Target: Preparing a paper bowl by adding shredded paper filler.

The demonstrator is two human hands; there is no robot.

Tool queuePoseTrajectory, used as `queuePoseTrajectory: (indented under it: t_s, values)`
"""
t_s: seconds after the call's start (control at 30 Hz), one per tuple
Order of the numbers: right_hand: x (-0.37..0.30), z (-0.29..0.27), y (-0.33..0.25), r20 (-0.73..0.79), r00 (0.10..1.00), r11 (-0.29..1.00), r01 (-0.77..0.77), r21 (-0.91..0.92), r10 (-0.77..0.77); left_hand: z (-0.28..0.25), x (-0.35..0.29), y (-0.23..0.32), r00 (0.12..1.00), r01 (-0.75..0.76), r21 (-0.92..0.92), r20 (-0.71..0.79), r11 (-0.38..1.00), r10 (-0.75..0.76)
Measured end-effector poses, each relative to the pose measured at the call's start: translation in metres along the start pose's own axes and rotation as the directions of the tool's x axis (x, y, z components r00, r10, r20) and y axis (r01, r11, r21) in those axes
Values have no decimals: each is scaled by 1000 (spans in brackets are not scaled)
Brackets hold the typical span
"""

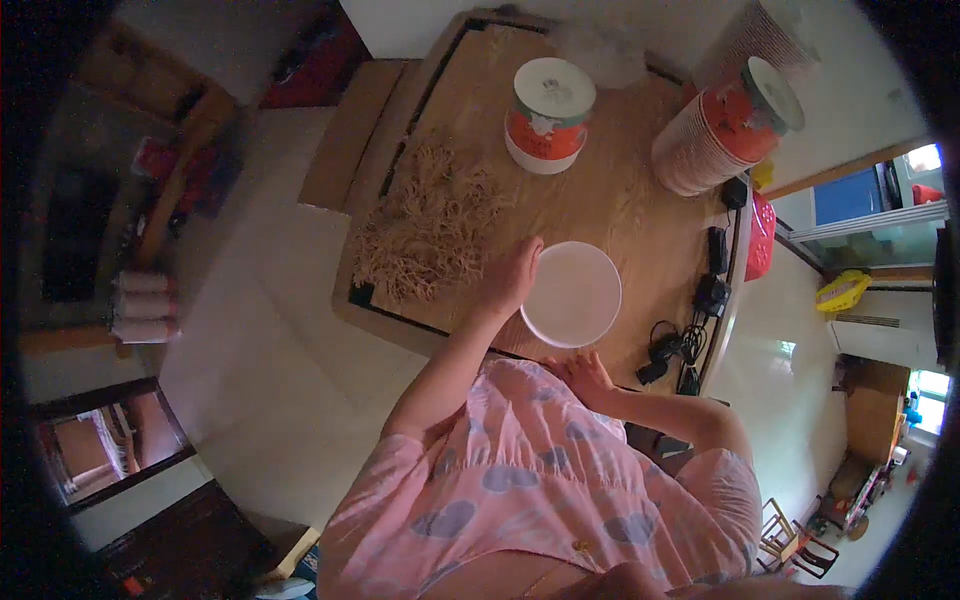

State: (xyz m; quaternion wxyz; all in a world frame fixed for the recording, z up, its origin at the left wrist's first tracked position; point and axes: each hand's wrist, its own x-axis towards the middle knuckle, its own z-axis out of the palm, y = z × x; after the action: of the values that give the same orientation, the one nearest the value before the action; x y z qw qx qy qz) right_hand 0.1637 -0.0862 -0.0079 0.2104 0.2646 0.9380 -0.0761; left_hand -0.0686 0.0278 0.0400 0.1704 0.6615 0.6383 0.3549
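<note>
A white round tub (572, 295), seen from above, stands near the front edge of the wooden table. My left hand (517, 272) is at its left side, with the fingers held together and bent against the rim. At the near side of the tub, by the table edge, lies my right hand (583, 374), its fingers stretched out and slightly spread. Left of the tub is a loose heap of tan, stringy, dried-looking strips (430, 225). Farther back stands a red and white tub with a pale lid (550, 115).
Tall stacks of nested tubs (705, 140) stand at the back right. Black cables and adapters (682, 345) run along the table's right side. A red plastic basket (760, 238) is beyond that edge. Cardboard (350, 135) is at the table's left.
</note>
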Motion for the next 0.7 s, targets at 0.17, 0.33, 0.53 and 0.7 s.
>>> queuePoseTrajectory:
  t_s: [0.17,0.33,0.53,0.7]
  values:
    - [4,-31,-13,190,981,1000,-29,-2,28,3,0,3,999,1,2,-48,1000,-1]
    - [8,6,-19,41,999,984,-2,-179,10,6,0,1,1000,6,-58,-24,998,-7]
    - [8,-23,-9,255,966,998,27,64,-43,-6,6,6,999,17,-34,47,999,-15]
    - [11,-156,19,46,983,978,169,120,-176,6,1,-11,998,66,-243,-3,968,-69]
